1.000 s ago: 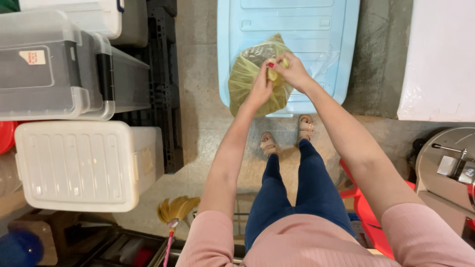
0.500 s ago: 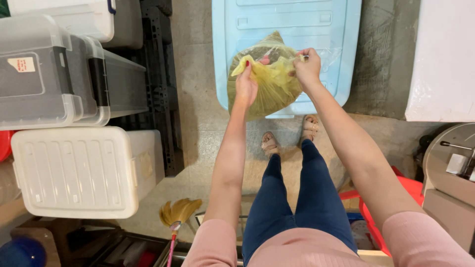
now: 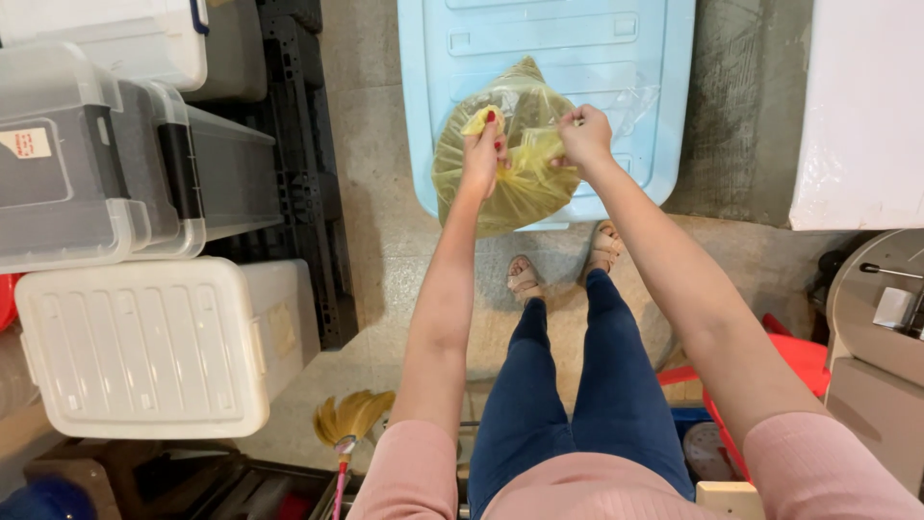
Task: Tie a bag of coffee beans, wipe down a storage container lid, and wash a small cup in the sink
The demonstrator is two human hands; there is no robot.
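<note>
Left hand point(image 3: 483, 152) pinches rim of bag point(image 3: 515, 178); right hand point(image 3: 583, 135) grips opposite rim. Bag: thin, crinkled, yellowish see-through plastic, rounded and bulging, held above pale blue ribbed plastic lid point(image 3: 616, 58) on rough concrete floor point(image 3: 741, 125). White ridged bin point(image 3: 144, 347) well left.

Far centre: light blue lid point(image 3: 635, 58) flat on the concrete floor point(image 3: 366, 144). Left: grey bins point(image 3: 96, 164) stacked on a black pallet point(image 3: 308, 193), white bin point(image 3: 144, 347) nearer, broom point(image 3: 348, 424) near its corner. Right: white box point(image 3: 861, 106) far, red stool point(image 3: 799, 356) near.
</note>
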